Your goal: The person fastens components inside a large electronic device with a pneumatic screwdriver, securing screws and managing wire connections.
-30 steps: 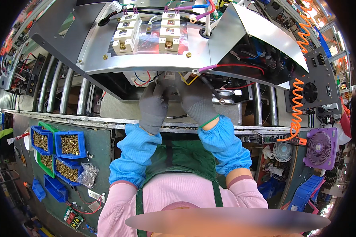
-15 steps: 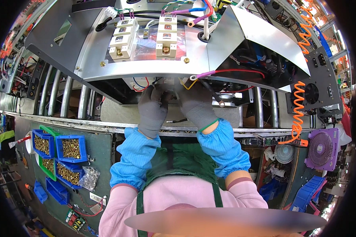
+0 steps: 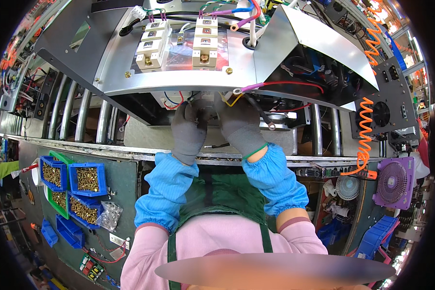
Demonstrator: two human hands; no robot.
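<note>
In grey gloves, my left hand point(image 3: 188, 131) and my right hand point(image 3: 242, 126) work close together beneath the front edge of a metal equipment chassis point(image 3: 179, 84). The left fingers are curled and pressed together, beside a white block point(image 3: 165, 100) with red and blue wires. A yellow wire point(image 3: 235, 100) passes over the right fingers, which are bent inward; a black cable with a ring lug point(image 3: 271, 126) hangs next to that hand. Whatever lies between the fingertips is hidden by shadow and gloves. On top of the chassis sit two cream terminal modules point(image 3: 152, 46), point(image 3: 205, 44).
Blue bins of brass screws point(image 3: 87, 180) stand on the green bench at left, near a clear bag of small parts point(image 3: 109, 216). Metal rollers point(image 3: 83, 118) flank the chassis. A coiled orange hose point(image 3: 366, 125) hangs at right, by a purple fan point(image 3: 393, 181).
My left hand has shifted slightly to the right, nearer the right hand. The chassis has moved very slightly in view. My right hand stays nearly in place.
</note>
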